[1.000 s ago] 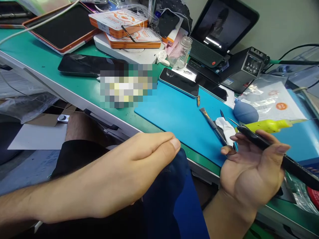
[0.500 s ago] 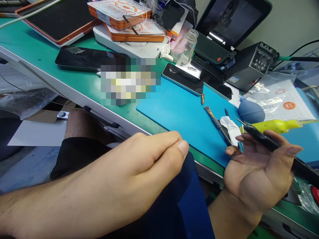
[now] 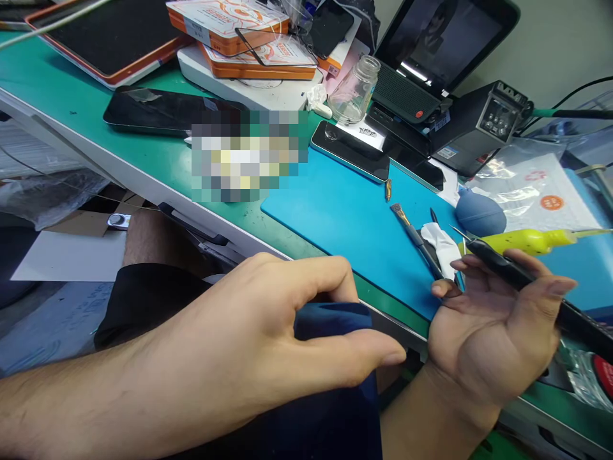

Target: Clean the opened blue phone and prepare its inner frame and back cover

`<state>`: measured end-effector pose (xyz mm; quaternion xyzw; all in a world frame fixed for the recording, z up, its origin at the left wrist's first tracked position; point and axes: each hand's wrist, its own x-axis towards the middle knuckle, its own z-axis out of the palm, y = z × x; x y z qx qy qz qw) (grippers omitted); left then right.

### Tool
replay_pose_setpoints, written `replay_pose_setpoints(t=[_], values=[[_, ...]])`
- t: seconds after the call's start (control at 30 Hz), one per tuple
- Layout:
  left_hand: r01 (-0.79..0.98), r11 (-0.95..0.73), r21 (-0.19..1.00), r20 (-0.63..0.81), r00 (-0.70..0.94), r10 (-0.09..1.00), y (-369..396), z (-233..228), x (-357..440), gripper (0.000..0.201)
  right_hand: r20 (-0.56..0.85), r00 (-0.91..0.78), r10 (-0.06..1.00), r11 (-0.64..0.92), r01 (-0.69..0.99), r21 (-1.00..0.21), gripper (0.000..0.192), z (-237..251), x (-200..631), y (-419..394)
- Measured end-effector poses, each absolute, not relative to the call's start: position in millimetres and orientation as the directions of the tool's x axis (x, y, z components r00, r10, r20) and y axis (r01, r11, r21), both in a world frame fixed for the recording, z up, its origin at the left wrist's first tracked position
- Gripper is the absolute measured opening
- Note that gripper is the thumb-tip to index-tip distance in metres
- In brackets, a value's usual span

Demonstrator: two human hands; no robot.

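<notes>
My left hand [image 3: 268, 345] hovers low at the bench's front edge, thumb spread away from the fingers, over a dark blue cloth [image 3: 330, 383] in my lap; whether it grips the cloth I cannot tell. My right hand [image 3: 493, 332] is palm up at the right, holding a thin black phone [image 3: 531, 287] edge-on between thumb and fingertips. Just beyond it on the blue mat [image 3: 335, 217] lie a small brush [image 3: 414, 236], a white wipe [image 3: 443, 246] and a yellow squeeze bottle [image 3: 527, 241].
A black phone [image 3: 352, 153] lies at the mat's far edge and another one [image 3: 163, 112] on the green bench. Orange boxes [image 3: 234, 29], a glass jar [image 3: 354, 89], a tilted tablet [image 3: 440, 45], a blue air blower [image 3: 479, 214] and a soldering station [image 3: 488, 124] crowd the back.
My left thumb has swung out and down from the fingers, exposing more blue cloth under the hand. The right hand with the phone has hardly moved.
</notes>
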<state>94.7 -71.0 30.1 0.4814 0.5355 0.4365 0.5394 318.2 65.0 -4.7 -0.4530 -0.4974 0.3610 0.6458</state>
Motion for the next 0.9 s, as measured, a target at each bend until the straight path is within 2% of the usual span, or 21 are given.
replay_pose_setpoints(t=[0.3, 0.53, 0.9], values=[[0.100, 0.118, 0.988, -0.124, 0.055, 0.991, -70.4, 31.9, 93.3, 0.043, 0.309, 0.240, 0.920, 0.327, -0.036, -0.944, 0.046, -4.6, 317.7, 64.6], [-0.111, 0.261, 0.959, -0.251, 0.096, 0.963, -75.0, 26.9, 90.6, 0.042, 0.304, 0.247, 0.920, 0.322, -0.032, -0.946, 0.047, -4.9, 318.9, 64.7], [-0.166, 0.274, 0.947, -0.254, 0.129, 0.958, -65.0, 27.8, 90.1, 0.058, 0.317, 0.249, 0.915, 0.332, -0.018, -0.943, 0.059, -7.1, 322.8, 67.0]])
